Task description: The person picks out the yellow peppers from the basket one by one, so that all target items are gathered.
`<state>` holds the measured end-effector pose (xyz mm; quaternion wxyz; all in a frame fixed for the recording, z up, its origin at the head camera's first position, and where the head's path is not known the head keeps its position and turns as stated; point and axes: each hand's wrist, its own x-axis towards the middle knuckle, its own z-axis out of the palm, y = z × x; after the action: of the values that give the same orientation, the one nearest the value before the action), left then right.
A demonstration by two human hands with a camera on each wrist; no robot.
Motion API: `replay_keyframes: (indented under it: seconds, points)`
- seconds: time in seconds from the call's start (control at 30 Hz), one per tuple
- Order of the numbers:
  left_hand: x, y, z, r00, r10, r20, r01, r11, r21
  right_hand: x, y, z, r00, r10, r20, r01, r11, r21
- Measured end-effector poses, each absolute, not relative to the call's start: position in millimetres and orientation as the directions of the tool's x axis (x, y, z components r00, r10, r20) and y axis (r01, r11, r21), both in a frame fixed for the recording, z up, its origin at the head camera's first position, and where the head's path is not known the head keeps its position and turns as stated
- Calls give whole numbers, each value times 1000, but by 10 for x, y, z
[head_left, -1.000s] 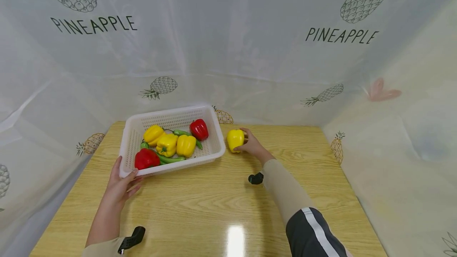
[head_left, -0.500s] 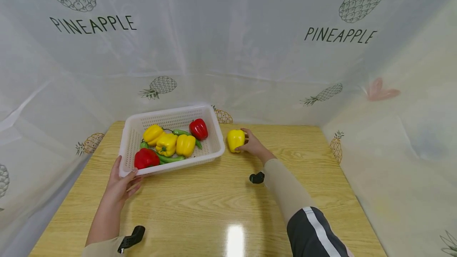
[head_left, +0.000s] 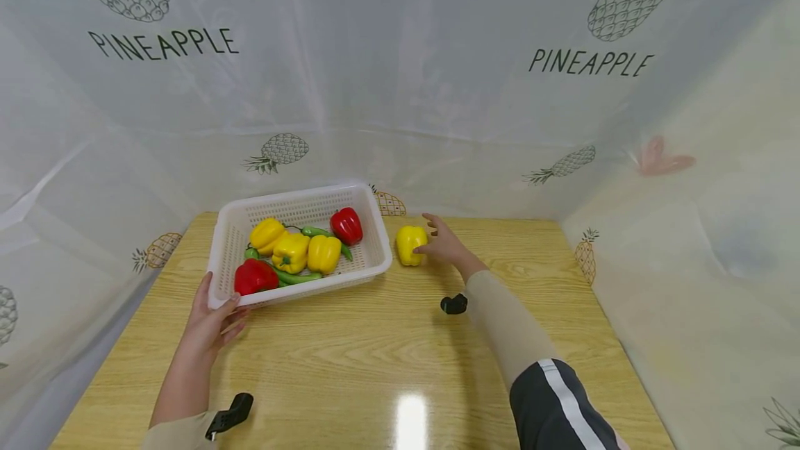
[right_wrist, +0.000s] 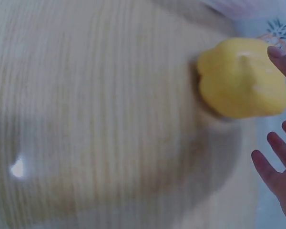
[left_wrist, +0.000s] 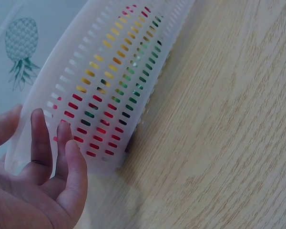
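The lone yellow pepper sits on the wooden table, just beside the right end of the white basket. The right hand is spread around it, gripping nothing; whether its thumb touches, I cannot tell. Good handling probably means moving gently and giving those slick sides room, so a fingertip doesn't roll the pepper. The left hand holds the basket's near left corner, a sensible way to steady it. Inside are three yellow peppers clustered together, a red pepper at the near left, another red one toward the right, and green chilies among them.
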<state>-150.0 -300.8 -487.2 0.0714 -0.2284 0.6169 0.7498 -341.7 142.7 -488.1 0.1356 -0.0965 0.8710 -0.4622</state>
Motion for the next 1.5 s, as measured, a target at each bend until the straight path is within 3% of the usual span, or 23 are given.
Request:
replay_keyframes:
  seconds: [0.83, 1.13, 1.5]
  points:
    - [-1494, -3006, -4867, -881, -180, -437, -399, -211, 892, -3332, 907, -4277, -887, -462, 8, -247, 458, -854]
    - [-1494, -3013, -4868, -885, -175, -431, -395, -206, 895, -3289, 629, -4195, -850, -527, 8, -253, 395, -883]
    - [-1486, -2992, -4854, -880, -179, -441, -403, -212, 890, -3218, 297, -4268, -815, -577, -53, -237, 415, -878]
